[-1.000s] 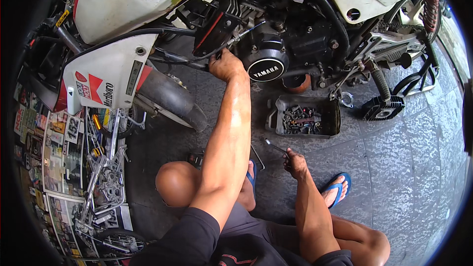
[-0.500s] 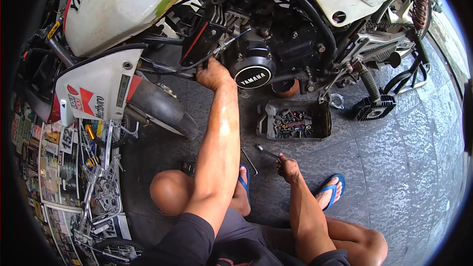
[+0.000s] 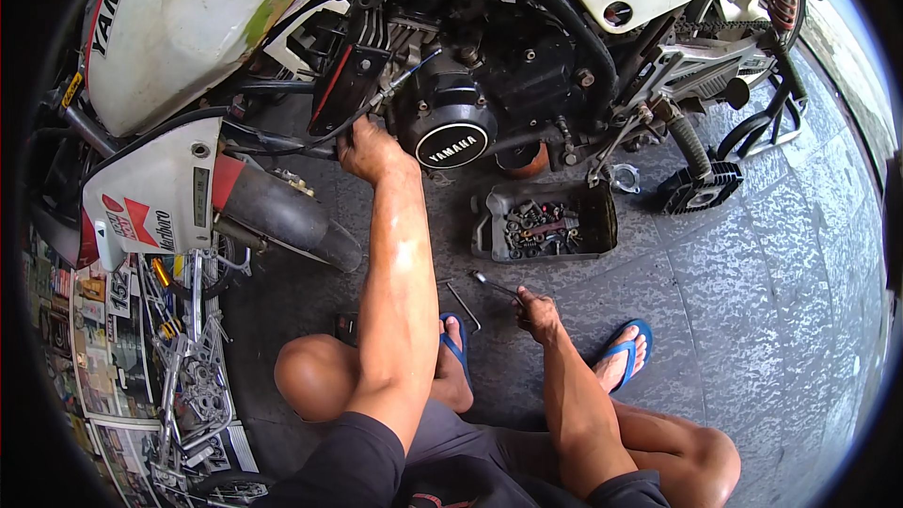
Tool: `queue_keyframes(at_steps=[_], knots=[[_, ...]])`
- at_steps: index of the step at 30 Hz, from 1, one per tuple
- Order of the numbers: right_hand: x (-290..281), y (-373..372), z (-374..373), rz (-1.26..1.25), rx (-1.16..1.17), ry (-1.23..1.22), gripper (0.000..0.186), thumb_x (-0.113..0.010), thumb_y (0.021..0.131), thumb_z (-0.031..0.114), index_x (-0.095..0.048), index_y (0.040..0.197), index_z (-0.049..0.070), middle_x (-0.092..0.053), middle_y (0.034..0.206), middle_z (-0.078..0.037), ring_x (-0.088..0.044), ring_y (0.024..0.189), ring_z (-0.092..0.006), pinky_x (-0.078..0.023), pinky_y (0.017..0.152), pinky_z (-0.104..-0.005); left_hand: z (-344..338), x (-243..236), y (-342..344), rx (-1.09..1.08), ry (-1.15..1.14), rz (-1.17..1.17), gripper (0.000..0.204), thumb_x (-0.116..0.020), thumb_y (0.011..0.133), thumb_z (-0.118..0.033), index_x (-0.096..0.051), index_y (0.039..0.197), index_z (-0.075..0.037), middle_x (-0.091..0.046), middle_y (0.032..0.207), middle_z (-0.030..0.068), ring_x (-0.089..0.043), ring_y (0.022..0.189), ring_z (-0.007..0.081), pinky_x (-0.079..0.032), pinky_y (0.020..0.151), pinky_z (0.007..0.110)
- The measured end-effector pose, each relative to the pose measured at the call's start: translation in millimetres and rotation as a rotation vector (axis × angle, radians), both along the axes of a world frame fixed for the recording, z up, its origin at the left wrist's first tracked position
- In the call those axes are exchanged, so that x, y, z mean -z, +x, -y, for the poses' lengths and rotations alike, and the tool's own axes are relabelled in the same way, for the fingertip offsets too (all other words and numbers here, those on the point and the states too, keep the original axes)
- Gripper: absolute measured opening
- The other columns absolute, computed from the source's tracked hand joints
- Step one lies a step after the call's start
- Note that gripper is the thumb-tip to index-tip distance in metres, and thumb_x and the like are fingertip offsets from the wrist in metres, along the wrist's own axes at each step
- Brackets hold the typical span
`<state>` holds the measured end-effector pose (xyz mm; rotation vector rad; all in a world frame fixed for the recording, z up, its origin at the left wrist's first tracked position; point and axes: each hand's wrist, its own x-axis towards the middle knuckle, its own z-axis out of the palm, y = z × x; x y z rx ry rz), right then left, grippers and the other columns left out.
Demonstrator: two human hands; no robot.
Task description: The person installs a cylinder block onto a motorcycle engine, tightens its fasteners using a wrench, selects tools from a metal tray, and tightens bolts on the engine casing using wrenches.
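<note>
My left hand (image 3: 376,152) reaches up to the lower front of the motorcycle engine (image 3: 475,85), just left of its round black cover (image 3: 453,145). Its fingertips are hidden among the parts there, below the finned cylinder (image 3: 355,64). A thin cable with a blue end (image 3: 414,66) runs just above this hand. Low over the floor, my right hand (image 3: 540,313) is closed around the dark handle of a wrench (image 3: 496,285). The wrench's shiny head points up and left, toward the parts tray, and touches nothing that I can see.
A black tray (image 3: 480,240) of bolts and small parts stands below the engine. An L-shaped metal bar (image 3: 463,307) lies near my left foot. To the tray's right are a metal ring (image 3: 625,178) and a finned black part (image 3: 701,188). The front wheel (image 3: 292,212) is at left.
The whole view has shifted, so the motorcycle and tray appear farther left. My left hand stays at the engine, and my right hand still holds the wrench.
</note>
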<state>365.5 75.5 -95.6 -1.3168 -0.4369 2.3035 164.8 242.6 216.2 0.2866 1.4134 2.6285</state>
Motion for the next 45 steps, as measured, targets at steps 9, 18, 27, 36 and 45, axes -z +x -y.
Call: queue_keyframes(at_steps=[9, 18, 27, 36, 45], knots=[[6.4, -9.4, 2.3, 0.021, -0.035, 0.016, 0.035, -0.063, 0.091, 0.038, -0.064, 0.091, 0.003, -0.058, 0.069, -0.003, -0.052, 0.058, -0.0147, -0.043, 0.054, -0.0294, 89.2, 200.7, 111.8, 0.397, -0.555, -0.387, 0.011, -0.063, 0.088, -0.013, -0.057, 0.085, -0.005, -0.058, 0.073, -0.0004, -0.053, 0.066, 0.0088, -0.046, 0.062, 0.028], [-12.6, -15.0, -5.3, 0.052, -0.311, 0.262, 0.030, -0.062, 0.093, 0.033, -0.066, 0.098, 0.004, -0.054, 0.067, -0.001, -0.051, 0.057, -0.0111, -0.041, 0.051, -0.0257, 85.8, 215.3, 69.9, 1.258, -1.013, -1.289, 0.039, -0.069, 0.084, -0.027, -0.063, 0.111, -0.001, -0.069, 0.096, 0.0180, -0.067, 0.090, 0.0333, -0.052, 0.081, 0.042], [-7.5, -121.9, 10.8, 0.135, -0.493, 0.545, 0.038, -0.063, 0.092, 0.034, -0.064, 0.109, 0.000, -0.063, 0.077, -0.006, -0.057, 0.062, -0.0141, -0.046, 0.056, -0.0289, 185.0, 91.0, -127.1, 1.287, -1.464, -1.488, 0.025, -0.069, 0.081, -0.021, -0.063, 0.094, -0.001, -0.065, 0.099, 0.0183, -0.062, 0.099, 0.0368, -0.050, 0.083, 0.045], [12.3, -138.5, 3.1, 0.257, -0.851, 0.767, 0.043, -0.063, 0.085, 0.014, -0.058, 0.125, -0.003, -0.069, 0.090, -0.013, -0.060, 0.065, -0.0153, -0.049, 0.057, -0.0301, 400.1, 164.5, -226.7, 0.463, -1.549, -0.733, 0.032, -0.064, 0.087, -0.031, -0.065, 0.092, 0.001, -0.068, 0.089, 0.0220, -0.065, 0.086, 0.0391, -0.050, 0.075, 0.046], [-8.8, -4.0, -83.4, 0.618, -0.822, 0.710, 0.035, -0.057, 0.090, 0.017, -0.060, 0.122, 0.003, -0.068, 0.083, -0.008, -0.056, 0.057, -0.0111, -0.043, 0.045, -0.0250, 505.2, 227.6, -246.5, 0.636, -1.579, -0.392, 0.033, -0.063, 0.086, -0.035, -0.072, 0.089, -0.003, -0.070, 0.083, 0.0165, -0.068, 0.080, 0.0316, -0.051, 0.075, 0.043]])
